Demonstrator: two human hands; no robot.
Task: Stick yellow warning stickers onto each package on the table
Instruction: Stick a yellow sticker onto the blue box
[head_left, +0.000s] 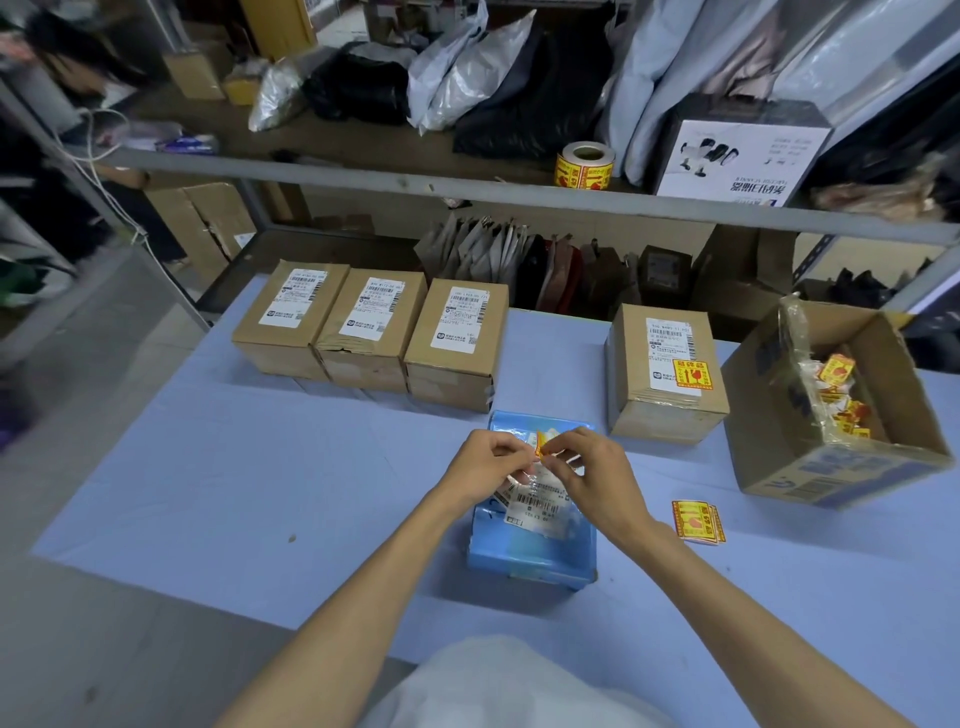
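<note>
Working over a pale blue table (260, 467). Having an open cardboard carton (831, 467) at the right edge, holding crumpled yellow sticker scraps (836, 371). Facing three brown boxes (371, 332) at the far left, touching side by side in a row, each bearing a white shipping label. Having a fourth brown box (670, 410) standing apart from that row, just beside the carton, with a yellow warning sticker (693, 374) overlapping the lower right corner of its label. Reaching over a blue package (535, 551) lying flat in the near middle of the table. Pinching with the left hand (485, 462), fingers curled, thumb and forefinger closing on a small yellow sticker (543, 444). Pinching the same sticker from the other side with the right hand (592, 467), its fingers likewise curled. Holding that sticker over the far half of the blue package. Leaving a sticker roll (585, 166) on the shelf behind and a few loose stickers (698, 521) on the table near the right forearm.
</note>
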